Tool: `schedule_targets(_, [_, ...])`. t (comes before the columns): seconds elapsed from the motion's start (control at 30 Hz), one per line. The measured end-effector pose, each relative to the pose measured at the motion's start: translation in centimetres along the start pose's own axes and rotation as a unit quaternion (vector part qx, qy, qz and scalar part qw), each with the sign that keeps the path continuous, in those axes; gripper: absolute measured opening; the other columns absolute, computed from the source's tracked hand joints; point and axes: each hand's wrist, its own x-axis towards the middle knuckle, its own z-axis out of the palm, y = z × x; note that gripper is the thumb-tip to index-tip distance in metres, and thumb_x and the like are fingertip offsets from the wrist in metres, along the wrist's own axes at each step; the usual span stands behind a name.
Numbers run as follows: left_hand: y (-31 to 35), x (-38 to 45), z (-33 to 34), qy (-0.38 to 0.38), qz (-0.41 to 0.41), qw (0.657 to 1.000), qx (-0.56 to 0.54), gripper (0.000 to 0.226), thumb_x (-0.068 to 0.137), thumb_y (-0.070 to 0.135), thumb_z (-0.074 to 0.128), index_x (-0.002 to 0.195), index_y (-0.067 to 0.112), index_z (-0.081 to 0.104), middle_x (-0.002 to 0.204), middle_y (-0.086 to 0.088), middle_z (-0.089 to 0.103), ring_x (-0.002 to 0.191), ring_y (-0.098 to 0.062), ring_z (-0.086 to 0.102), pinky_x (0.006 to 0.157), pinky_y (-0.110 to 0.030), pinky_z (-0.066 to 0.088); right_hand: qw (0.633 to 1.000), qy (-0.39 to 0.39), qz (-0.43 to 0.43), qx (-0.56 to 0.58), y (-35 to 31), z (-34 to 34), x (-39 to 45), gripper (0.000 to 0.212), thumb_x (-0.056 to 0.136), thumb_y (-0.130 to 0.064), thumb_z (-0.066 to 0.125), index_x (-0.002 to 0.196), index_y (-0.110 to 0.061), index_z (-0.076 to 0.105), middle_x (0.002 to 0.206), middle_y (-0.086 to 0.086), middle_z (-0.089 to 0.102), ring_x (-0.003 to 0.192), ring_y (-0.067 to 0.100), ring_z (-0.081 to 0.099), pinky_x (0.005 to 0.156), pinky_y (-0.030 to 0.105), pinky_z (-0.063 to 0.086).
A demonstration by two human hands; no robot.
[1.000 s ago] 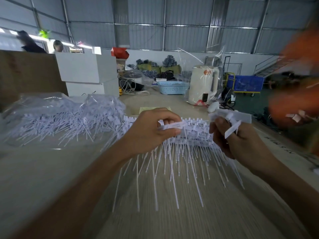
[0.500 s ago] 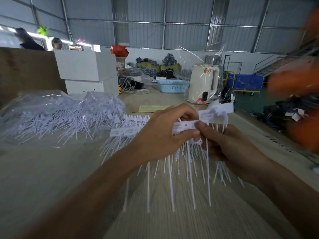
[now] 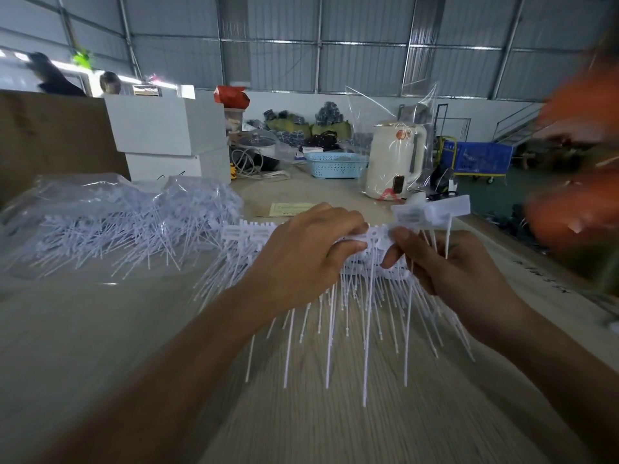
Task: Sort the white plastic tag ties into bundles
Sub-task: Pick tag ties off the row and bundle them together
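I see the wooden desk (image 3: 100,346) with bare surface nearest me. A loose heap of tag ties (image 3: 127,226) in clear plastic lies far left. The row of tag ties (image 3: 365,296) stands mid-desk, tails pointing toward me. My left hand (image 3: 308,259) pinches its strip; my right hand (image 3: 452,266) pinches separated ties. Tag print is too blurred to read.

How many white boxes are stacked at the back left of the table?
2: the larger upper box sits on the lower box, behind the bagged ties. More may be hidden behind them.
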Motion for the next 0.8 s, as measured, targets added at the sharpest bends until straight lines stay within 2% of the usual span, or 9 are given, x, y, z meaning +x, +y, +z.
schedule_targets(0.07, [-0.2, 0.0, 0.0, -0.013, 0.001, 1.0, -0.023, 0.018, 0.095, 0.021, 0.061, 0.102, 0.007, 0.069, 0.098, 0.0, 0.07, 0.094, -0.02, 0.06, 0.077, -0.045, 0.051, 0.999, -0.006, -0.029, -0.025, 0.0, -0.1, 0.1, 0.043, 0.093, -0.046, 0.053, 0.069, -0.017, 0.074, 0.047, -0.004, 0.036, 0.042, 0.007, 0.031, 0.046, 0.014, 0.027])
schedule_targets(0.2, [-0.2, 0.2, -0.3, -0.034, -0.013, 0.997, -0.074, 0.016, 0.094, 0.017, 0.064, 0.101, 0.004, 0.07, 0.098, 0.004, 0.07, 0.092, -0.011, 0.06, 0.082, -0.038, 0.047, 0.987, -0.02, -0.096, -0.125, 0.1, -0.6, 0.1, 0.041, 0.094, -0.048, 0.05, 0.068, -0.025, 0.071, 0.062, 0.026, 0.05, 0.054, 0.036, 0.044, 0.056, 0.042, 0.037])
schedule_targets(0.3, [-0.1, 0.4, -0.5, -0.051, -0.032, 0.992, -0.111, 0.015, 0.093, 0.017, 0.065, 0.098, 0.004, 0.072, 0.093, 0.008, 0.069, 0.089, -0.008, 0.062, 0.083, -0.034, 0.049, 0.971, -0.021, -0.159, -0.175, 0.4, -1.6, 0.2, 0.032, 0.098, -0.032, 0.054, 0.071, -0.028, 0.071, 0.059, 0.009, 0.058, 0.05, 0.023, 0.05, 0.053, 0.036, 0.041])
schedule_targets(0.37, [-0.3, 0.5, -0.8, -0.071, -0.054, 0.986, -0.142, 0.013, 0.094, 0.015, 0.065, 0.097, 0.006, 0.074, 0.088, 0.005, 0.072, 0.084, -0.007, 0.065, 0.08, -0.031, 0.05, 0.944, -0.027, -0.218, -0.247, 0.4, -2.0, 0.1, 0.029, 0.101, -0.014, 0.058, 0.079, -0.02, 0.074, 0.057, -0.017, 0.058, 0.049, -0.001, 0.053, 0.051, 0.009, 0.036])
schedule_targets(0.43, [-0.3, 0.4, -1.0, -0.087, -0.066, 0.982, -0.153, 0.01, 0.094, 0.014, 0.067, 0.097, 0.009, 0.075, 0.087, 0.006, 0.072, 0.083, -0.003, 0.065, 0.078, -0.024, 0.05, 0.921, -0.034, -0.247, -0.3, 0.4, -2.2, 0.1, 0.027, 0.095, -0.015, 0.052, 0.079, -0.011, 0.074, 0.048, -0.024, 0.042, 0.053, -0.014, 0.048, 0.051, 0.002, 0.03])
schedule_targets(0.5, [-0.1, 0.4, -1.1, -0.08, -0.073, 0.98, -0.165, 0.01, 0.091, 0.017, 0.071, 0.1, 0.012, 0.074, 0.093, 0.006, 0.073, 0.088, -0.006, 0.067, 0.081, -0.03, 0.051, 0.919, -0.024, -0.242, -0.311, 0.8, -2.4, 0.4, 0.031, 0.094, -0.02, 0.05, 0.072, -0.008, 0.068, 0.05, -0.023, 0.035, 0.053, -0.01, 0.047, 0.05, 0.005, 0.029])
schedule_targets(0.7, [0.1, 0.6, -1.4, -0.094, -0.069, 0.979, -0.167, 0.017, 0.084, 0.02, 0.08, 0.099, 0.014, 0.074, 0.093, 0.004, 0.073, 0.085, -0.013, 0.066, 0.077, -0.037, 0.051, 0.924, -0.007, -0.22, -0.314, 1.9, -2.6, 0.7, 0.025, 0.093, -0.013, 0.047, 0.082, -0.004, 0.068, 0.06, -0.012, 0.048, 0.059, -0.001, 0.049, 0.054, 0.012, 0.034])
schedule_targets(0.77, [-0.1, 0.6, -1.6, -0.105, -0.061, 0.982, -0.146, 0.019, 0.082, 0.02, 0.081, 0.098, 0.013, 0.074, 0.095, 0.003, 0.073, 0.088, -0.013, 0.065, 0.08, -0.038, 0.049, 0.94, -0.042, -0.192, -0.279, 2.3, -2.5, 0.8, 0.025, 0.095, -0.015, 0.047, 0.077, -0.012, 0.064, 0.066, -0.003, 0.051, 0.06, 0.009, 0.051, 0.055, 0.019, 0.038])
schedule_targets(0.8, [-0.1, 0.6, -1.6, -0.113, -0.051, 0.984, -0.124, 0.019, 0.082, 0.019, 0.081, 0.098, 0.012, 0.074, 0.095, 0.002, 0.072, 0.09, -0.015, 0.064, 0.081, -0.039, 0.049, 0.943, -0.066, -0.174, -0.275, 2.3, -2.5, 0.8, 0.026, 0.097, -0.016, 0.047, 0.075, -0.016, 0.062, 0.067, -0.001, 0.053, 0.059, 0.013, 0.05, 0.057, 0.031, 0.043])
